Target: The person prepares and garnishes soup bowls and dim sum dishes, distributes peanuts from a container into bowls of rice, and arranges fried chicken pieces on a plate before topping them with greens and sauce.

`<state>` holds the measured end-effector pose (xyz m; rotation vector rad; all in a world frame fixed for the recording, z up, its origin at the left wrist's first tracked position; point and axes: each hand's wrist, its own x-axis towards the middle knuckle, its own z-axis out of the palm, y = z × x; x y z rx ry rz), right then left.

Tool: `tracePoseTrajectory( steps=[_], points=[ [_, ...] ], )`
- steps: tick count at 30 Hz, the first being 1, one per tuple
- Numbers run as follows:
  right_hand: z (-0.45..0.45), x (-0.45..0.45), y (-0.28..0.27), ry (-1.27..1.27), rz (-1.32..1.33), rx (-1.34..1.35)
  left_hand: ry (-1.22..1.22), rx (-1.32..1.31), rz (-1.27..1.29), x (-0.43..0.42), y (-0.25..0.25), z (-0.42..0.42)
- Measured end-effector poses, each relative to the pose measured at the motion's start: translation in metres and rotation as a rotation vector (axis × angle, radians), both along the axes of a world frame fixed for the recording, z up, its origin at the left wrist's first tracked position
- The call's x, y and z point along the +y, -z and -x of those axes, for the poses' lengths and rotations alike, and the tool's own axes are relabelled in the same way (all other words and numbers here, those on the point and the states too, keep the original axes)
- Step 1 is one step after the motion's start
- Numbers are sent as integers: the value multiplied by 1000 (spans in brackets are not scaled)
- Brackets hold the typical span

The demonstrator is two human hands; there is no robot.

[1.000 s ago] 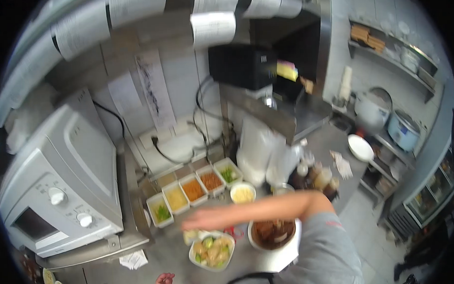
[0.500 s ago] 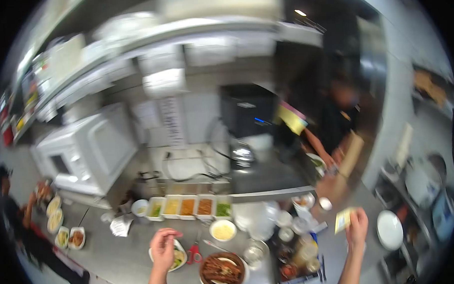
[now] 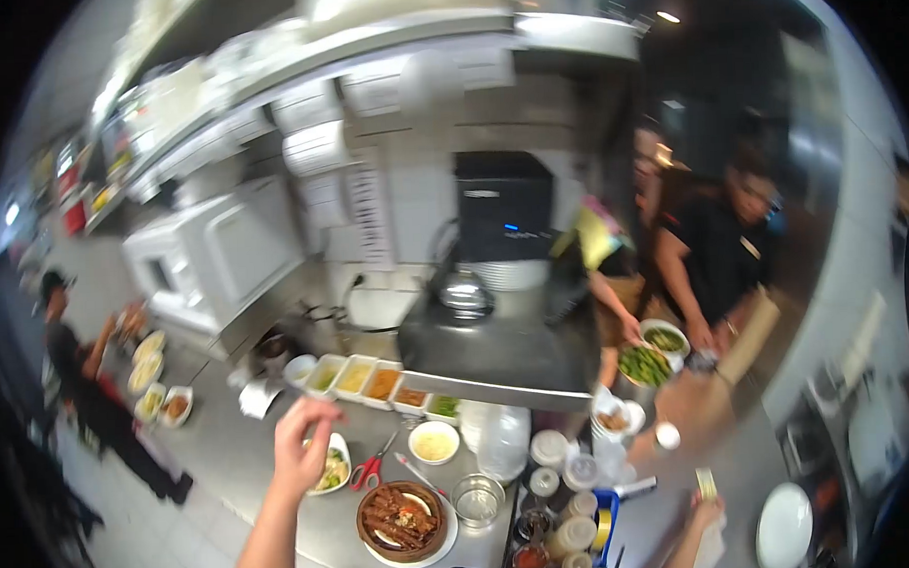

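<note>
My left hand (image 3: 302, 445) is raised over the counter, fingers loosely bent and apart, with nothing seen in it. Just beyond it stands a white bowl (image 3: 338, 450) of green and pale food, partly hidden by the hand. Red-handled scissors (image 3: 366, 473) lie beside that bowl. A round brown basket (image 3: 398, 521) of brown saucy food sits on a white plate, nearest to me. At the right, my right hand (image 3: 701, 518) grips a small yellow paper slip (image 3: 706, 484); something white, perhaps paper or cloth, hangs by its wrist.
Topping tubs (image 3: 381, 384) line the counter's back, before a raised metal surface (image 3: 497, 348). A bowl of chopped pale food (image 3: 434, 442), a clear bowl (image 3: 478, 499) and several bottles (image 3: 573, 535) stand close together. Co-workers (image 3: 723, 245) hold bowls of greens at the right; another person (image 3: 87, 367) stands left.
The view has turned, showing more of the co-workers. My right hand has lowered with the slip. My left hand has risen slightly. Bowls of greens now show clearly by the co-workers.
</note>
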<state>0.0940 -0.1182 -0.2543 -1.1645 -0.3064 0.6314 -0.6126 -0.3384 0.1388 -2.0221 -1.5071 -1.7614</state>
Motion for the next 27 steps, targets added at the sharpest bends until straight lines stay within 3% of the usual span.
tracePoseTrajectory(
  steps=[1, 2, 4, 10, 12, 14, 15, 17, 18, 19, 21, 22, 25, 26, 27],
  points=[
    [13, 5, -22, 149, 91, 90, -10, 60, -66, 2, -17, 4],
    [19, 6, -32, 104, 145, 59, -13, 128, -120, 8, -38, 8],
    [29, 5, -48, 46, 240, -23, 117, -102, -152, 21, -75, 14],
    [62, -21, -68, -39, 502, -485, 112, -310, -267, 78, -184, 41],
    [64, -28, -67, -72, 480, -535, 119, -311, -317, 99, -211, 53],
    [16, 14, 6, -50, 173, -237, 84, -311, -395, 115, -234, 54],
    [-10, 35, 44, -32, 23, -92, 70, -274, -452, 124, -242, 56],
    [25, 15, 8, 17, 110, -107, 32, -69, -651, 143, -258, 74],
    [15, 15, 14, -114, 124, -128, -187, 33, -716, 147, -265, 79],
    [16, 9, 11, -155, 67, -123, -180, 16, -674, 150, -272, 86],
    [32, 3, 0, -46, 19, -99, -506, 353, -731, 144, -283, 79],
    [33, 4, 5, -25, 139, -250, -410, 356, -751, 151, -287, 82],
    [38, 7, 3, 79, 390, -617, -455, 494, -701, 160, -298, 96],
    [42, 5, -6, 95, 402, -607, -493, 536, -689, 161, -299, 93],
    [47, 4, -15, 149, 463, -800, -489, 548, -702, 161, -296, 91]
  ],
)
